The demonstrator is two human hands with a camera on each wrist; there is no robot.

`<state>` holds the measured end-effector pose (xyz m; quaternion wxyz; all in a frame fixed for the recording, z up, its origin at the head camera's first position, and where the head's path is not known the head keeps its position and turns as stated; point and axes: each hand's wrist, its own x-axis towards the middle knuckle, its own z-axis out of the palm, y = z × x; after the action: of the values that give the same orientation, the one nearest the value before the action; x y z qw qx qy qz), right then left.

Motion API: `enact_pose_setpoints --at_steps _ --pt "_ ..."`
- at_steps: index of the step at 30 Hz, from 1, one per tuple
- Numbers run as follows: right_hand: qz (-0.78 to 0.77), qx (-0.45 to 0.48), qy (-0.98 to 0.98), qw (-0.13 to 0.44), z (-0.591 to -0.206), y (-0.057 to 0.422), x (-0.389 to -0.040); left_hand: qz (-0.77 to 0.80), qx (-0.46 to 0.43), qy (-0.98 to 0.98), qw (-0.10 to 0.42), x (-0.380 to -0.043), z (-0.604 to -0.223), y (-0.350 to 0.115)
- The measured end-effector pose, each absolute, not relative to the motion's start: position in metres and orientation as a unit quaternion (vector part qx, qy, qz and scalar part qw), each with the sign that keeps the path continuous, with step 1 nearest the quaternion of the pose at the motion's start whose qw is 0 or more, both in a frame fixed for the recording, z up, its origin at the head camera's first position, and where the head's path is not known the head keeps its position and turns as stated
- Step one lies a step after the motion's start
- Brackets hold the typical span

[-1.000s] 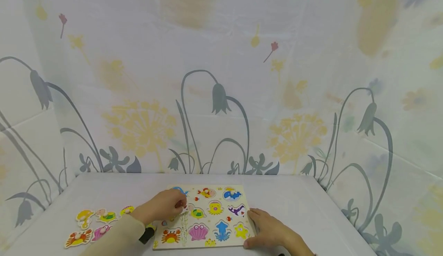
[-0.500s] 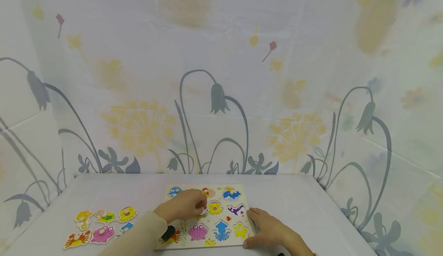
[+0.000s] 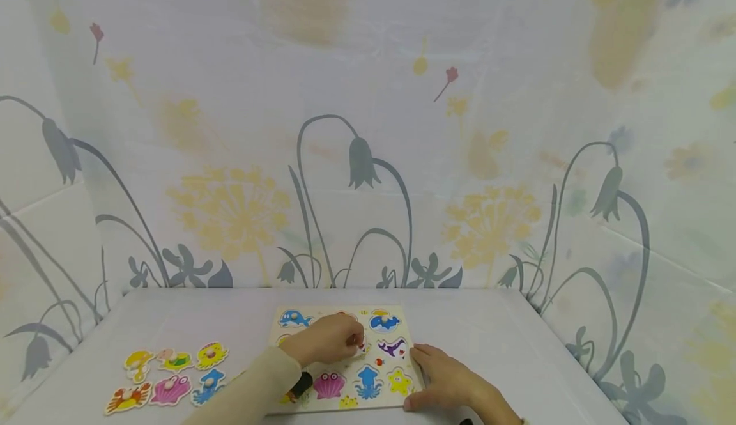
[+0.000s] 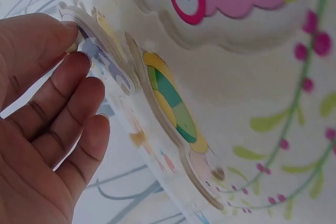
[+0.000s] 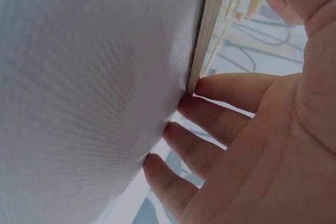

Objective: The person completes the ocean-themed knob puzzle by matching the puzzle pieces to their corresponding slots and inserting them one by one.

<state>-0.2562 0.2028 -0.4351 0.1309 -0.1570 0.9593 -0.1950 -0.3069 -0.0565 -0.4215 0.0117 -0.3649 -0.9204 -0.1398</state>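
My left hand (image 3: pixel 329 340) is over the middle of a wooden puzzle board (image 3: pixel 349 380) with sea animals. In the left wrist view its thumb and fingers pinch a flat puzzle piece (image 4: pixel 116 69) with purplish-blue colouring, tilted close above the board near the turtle shape (image 4: pixel 173 106). The held piece is mostly hidden by the hand in the head view. To its right shows the purple whale shape (image 3: pixel 393 348). My right hand (image 3: pixel 447 380) rests at the board's right edge, thumb by the near corner. Its fairly straight fingertips (image 5: pixel 191 103) touch the board's side and the white cloth.
Left of the board lie several loose knobbed pieces: a seahorse (image 3: pixel 138 365), turtle (image 3: pixel 175 359), octopus (image 3: pixel 212 354), crab (image 3: pixel 128 398), shell (image 3: pixel 170 390) and squid (image 3: pixel 208 386). A blue whale piece (image 3: pixel 385 321) sits at the board's far right. A flower-printed curtain (image 3: pixel 368 220) hangs behind.
My left hand has moved rightward across the board with the pinched piece, from the left side to the middle. The right hand has stayed at the board's edge.
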Motion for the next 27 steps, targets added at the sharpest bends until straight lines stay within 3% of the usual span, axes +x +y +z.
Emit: enact_pose_setpoints --at_steps 8,27 --pt "-0.202 -0.158 0.957 0.134 -0.433 0.203 -0.255 -0.133 -0.343 -0.930 -0.023 -0.307 -0.424 -0.045" --pt "-0.194 -0.187 0.956 0.112 -0.432 0.205 -0.252 -0.140 -0.351 -0.926 -0.017 -0.313 -0.420 -0.004"
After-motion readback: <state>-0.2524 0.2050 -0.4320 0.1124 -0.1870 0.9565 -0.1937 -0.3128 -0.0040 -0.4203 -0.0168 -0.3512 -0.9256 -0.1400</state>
